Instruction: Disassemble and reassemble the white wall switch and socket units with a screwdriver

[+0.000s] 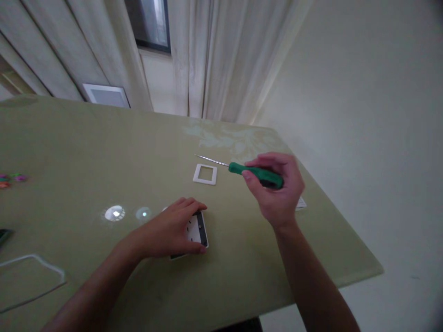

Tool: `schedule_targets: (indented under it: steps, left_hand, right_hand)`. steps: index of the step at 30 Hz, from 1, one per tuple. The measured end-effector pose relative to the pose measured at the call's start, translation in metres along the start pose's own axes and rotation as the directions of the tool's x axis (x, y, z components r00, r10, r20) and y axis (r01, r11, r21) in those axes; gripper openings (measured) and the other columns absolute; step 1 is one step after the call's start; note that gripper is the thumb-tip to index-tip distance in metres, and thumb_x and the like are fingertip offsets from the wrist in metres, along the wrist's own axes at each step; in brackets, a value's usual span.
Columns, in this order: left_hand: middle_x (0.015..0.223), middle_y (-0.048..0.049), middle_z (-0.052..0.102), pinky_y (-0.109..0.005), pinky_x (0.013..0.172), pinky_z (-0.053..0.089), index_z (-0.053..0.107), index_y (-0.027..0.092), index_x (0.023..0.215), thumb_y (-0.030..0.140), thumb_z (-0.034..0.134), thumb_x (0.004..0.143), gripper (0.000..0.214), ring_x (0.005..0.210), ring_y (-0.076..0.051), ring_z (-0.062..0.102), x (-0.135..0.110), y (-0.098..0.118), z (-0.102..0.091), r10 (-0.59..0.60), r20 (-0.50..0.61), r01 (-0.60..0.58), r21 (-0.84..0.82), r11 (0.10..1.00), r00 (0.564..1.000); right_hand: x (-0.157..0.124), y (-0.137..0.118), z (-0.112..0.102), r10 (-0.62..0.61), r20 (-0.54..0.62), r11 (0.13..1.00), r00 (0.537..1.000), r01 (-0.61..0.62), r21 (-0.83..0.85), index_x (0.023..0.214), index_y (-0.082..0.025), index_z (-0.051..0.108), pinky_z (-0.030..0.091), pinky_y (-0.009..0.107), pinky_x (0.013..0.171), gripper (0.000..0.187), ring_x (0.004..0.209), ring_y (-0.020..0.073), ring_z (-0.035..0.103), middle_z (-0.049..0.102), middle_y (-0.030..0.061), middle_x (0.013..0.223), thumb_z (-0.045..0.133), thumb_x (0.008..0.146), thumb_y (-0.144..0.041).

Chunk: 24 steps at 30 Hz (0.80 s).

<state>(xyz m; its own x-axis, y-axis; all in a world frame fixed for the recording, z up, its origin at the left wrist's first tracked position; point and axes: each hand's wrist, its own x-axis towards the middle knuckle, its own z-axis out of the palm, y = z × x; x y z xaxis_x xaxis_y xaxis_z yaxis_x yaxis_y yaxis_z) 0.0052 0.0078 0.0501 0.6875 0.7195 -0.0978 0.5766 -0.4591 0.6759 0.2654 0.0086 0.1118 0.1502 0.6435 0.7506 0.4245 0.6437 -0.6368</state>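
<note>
My left hand [176, 226] grips a wall socket [201, 228] that lies on the table, fingers over its far edge and thumb along its near edge. The socket has a white slotted face and a dark strip with a screw at its right side; much of it is hidden under the hand. Above the table to the right, my right hand [277, 184] is closed round the green handle of a screwdriver [238, 168]. Its thin metal shaft points left, over the area by a white square frame [196, 174], which lies flat beyond the socket.
A white piece with printed lines [300, 203] lies partly behind my right wrist. On the left of the glossy table [104, 152] are a white cable [34, 257], small colourful pieces [14, 179] and a dark object [4, 235]. Curtains and a wall border the table.
</note>
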Motion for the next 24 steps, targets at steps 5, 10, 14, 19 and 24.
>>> schedule_targets:
  steps: [5,10,14,19,24]
  left_hand:
    - [0.141,-0.0134,0.068,-0.052,0.115,0.049,0.061,0.022,0.145,0.047,0.092,0.076,0.08,0.132,-0.037,0.063,0.0,-0.005,0.001,-0.014,0.0,0.014,-0.006,1.0,1.0]
    - [0.143,-0.0127,0.069,-0.054,0.112,0.05,0.058,0.025,0.147,0.046,0.091,0.08,0.077,0.13,-0.038,0.064,0.002,-0.012,0.001,-0.002,-0.049,0.0,-0.05,0.999,0.999]
    - [0.139,-0.0098,0.07,-0.051,0.104,0.054,0.062,0.027,0.136,0.042,0.09,0.082,0.062,0.123,-0.036,0.067,0.003,-0.015,0.003,0.029,-0.084,-0.038,-0.106,0.994,0.996]
    - [0.136,-0.0056,0.069,-0.048,0.107,0.053,0.071,0.028,0.113,0.037,0.091,0.083,0.037,0.125,-0.035,0.065,0.002,-0.017,0.003,0.123,-0.141,-0.138,-0.098,0.986,0.982]
    - [0.134,-0.0051,0.068,-0.047,0.104,0.054,0.069,0.028,0.114,0.035,0.091,0.083,0.038,0.12,-0.033,0.067,0.001,-0.017,0.002,0.131,-0.145,-0.148,-0.114,0.982,0.981]
  right_hand:
    - [0.036,-0.035,0.013,-0.341,-0.187,0.94,0.921,0.33,-0.088,0.104,-0.025,0.07,0.06,0.031,0.063,0.027,0.072,0.0155,0.069,0.067,-0.0016,0.093,0.089,0.084,-0.025]
    - [0.026,-0.034,0.031,-0.352,0.076,0.931,0.933,0.358,-0.069,0.096,-0.025,0.067,0.056,0.027,0.062,0.016,0.07,0.013,0.061,0.065,-0.0032,0.085,0.08,0.088,-0.021]
    - [0.015,-0.018,0.046,-0.255,0.251,0.963,0.934,0.268,-0.017,0.097,-0.025,0.062,0.052,0.024,0.061,0.016,0.066,0.0101,0.059,0.063,-0.0055,0.083,0.075,0.09,-0.02]
    - [0.013,-0.009,0.052,-0.202,0.323,0.979,0.925,0.196,0.052,0.097,-0.023,0.06,0.049,0.022,0.063,0.016,0.065,0.008,0.056,0.061,-0.0065,0.083,0.075,0.09,-0.02]
    - [0.015,-0.01,0.05,-0.189,0.295,0.982,0.937,0.176,0.071,0.096,-0.025,0.061,0.049,0.024,0.063,0.015,0.066,0.0096,0.055,0.06,-0.006,0.083,0.074,0.09,-0.021]
